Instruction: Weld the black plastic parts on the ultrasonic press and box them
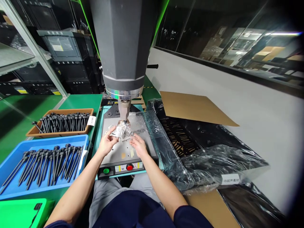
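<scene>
Loosely, fingers parted, left hand [108, 145] and right hand [139, 146] flank crumpled foil [122, 129].

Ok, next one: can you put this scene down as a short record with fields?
Left hand: the left hand, fingers apart, at the left edge of crumpled shiny material; contact unclear
Right hand: the right hand, fingers spread, near its right edge
Machine: tool tip pointing down at the material; contact unclear
Controls: green button left, red button right
Left side: blue tray and brown tray, both holding black parts
Right side: cardboard sheet beside clear plastic wrapping
</scene>
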A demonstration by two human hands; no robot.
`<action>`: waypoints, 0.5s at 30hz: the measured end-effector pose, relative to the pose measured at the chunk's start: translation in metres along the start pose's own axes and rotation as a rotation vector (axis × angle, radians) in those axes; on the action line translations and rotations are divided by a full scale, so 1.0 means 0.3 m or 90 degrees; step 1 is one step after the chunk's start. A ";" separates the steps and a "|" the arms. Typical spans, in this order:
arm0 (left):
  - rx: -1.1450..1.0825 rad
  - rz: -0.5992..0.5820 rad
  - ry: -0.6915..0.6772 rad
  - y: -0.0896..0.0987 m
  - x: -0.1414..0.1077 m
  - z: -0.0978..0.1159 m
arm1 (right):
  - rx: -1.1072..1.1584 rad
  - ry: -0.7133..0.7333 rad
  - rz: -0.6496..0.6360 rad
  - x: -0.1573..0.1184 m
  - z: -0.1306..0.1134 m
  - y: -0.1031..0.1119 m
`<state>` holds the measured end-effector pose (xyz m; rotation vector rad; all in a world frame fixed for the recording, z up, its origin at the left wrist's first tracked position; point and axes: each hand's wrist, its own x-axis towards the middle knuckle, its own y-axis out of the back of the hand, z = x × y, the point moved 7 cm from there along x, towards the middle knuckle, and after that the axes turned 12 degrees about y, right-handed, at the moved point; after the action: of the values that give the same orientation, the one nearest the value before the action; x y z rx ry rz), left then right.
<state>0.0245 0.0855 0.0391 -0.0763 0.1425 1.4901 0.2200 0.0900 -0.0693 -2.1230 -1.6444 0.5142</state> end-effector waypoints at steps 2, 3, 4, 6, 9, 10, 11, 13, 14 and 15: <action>0.004 -0.002 0.003 -0.003 -0.001 -0.010 | 0.008 -0.005 0.000 -0.017 0.003 0.010; 0.004 -0.003 0.005 -0.005 -0.001 -0.013 | 0.007 -0.006 -0.001 -0.024 0.003 0.013; 0.003 -0.004 0.006 -0.007 -0.003 -0.015 | 0.004 -0.007 -0.002 -0.030 0.002 0.016; 0.000 -0.003 0.002 -0.008 -0.007 -0.010 | -0.008 -0.008 -0.006 -0.039 -0.001 0.022; 0.004 0.000 -0.014 -0.008 -0.015 0.003 | -0.030 -0.003 0.000 -0.050 -0.010 0.037; 0.010 0.000 -0.021 -0.007 -0.018 0.006 | -0.037 -0.001 0.002 -0.053 -0.014 0.043; 0.018 -0.002 -0.027 -0.007 -0.020 0.006 | -0.044 0.001 0.003 -0.057 -0.019 0.050; 0.037 -0.009 -0.033 -0.005 -0.026 -0.003 | -0.062 0.004 0.006 -0.066 -0.030 0.065; 0.044 -0.014 -0.034 -0.002 -0.031 -0.012 | -0.074 0.009 0.009 -0.071 -0.038 0.076; 0.045 -0.020 -0.035 0.003 -0.038 -0.022 | -0.089 0.017 0.012 -0.077 -0.049 0.089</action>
<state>0.0226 0.0733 0.0342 0.0186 0.1486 1.4536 0.2442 0.0603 -0.0700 -2.2378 -1.6920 0.3851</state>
